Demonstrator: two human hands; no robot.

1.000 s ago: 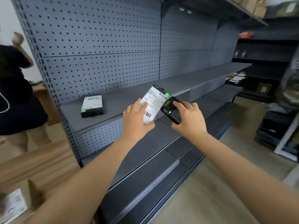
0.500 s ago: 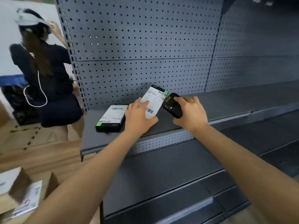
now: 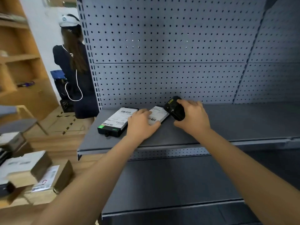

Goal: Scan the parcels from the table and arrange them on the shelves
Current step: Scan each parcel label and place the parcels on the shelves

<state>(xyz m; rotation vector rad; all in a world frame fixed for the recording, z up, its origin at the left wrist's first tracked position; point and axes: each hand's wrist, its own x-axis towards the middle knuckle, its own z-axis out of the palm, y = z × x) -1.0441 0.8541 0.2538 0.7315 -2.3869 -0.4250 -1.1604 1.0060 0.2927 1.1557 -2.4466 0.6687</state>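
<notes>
Head camera, looking down at a grey metal shelf [image 3: 243, 124] backed by a pegboard panel [image 3: 162, 46].

The person's left hand [image 3: 141, 125] is holding a flat parcel [image 3: 158, 114] on the shelf. The fingers are lying across its white label and the thumb is pinching its near edge, probably to steady it while it settles flat. The right hand [image 3: 193, 117], just beside the left one, is curling around a black scanner [image 3: 174, 108] that is hovering over the parcel's far corner, kept out of the way of the label.

Just outside the left hand, another parcel [image 3: 116, 120] is lying flat, label up. The two look very close together, but the hand is hiding any gap. The placing step seems nearly done.

Beyond the right hand the shelf is running on bare, giving plenty of room for more parcels. A lower shelf [image 3: 178, 179] is jutting out beneath both forearms, an edge to mind when pulling back. Far outside the left arm, cardboard boxes [image 3: 24, 166] are waiting, and another person [image 3: 73, 62] is standing with their back turned.
</notes>
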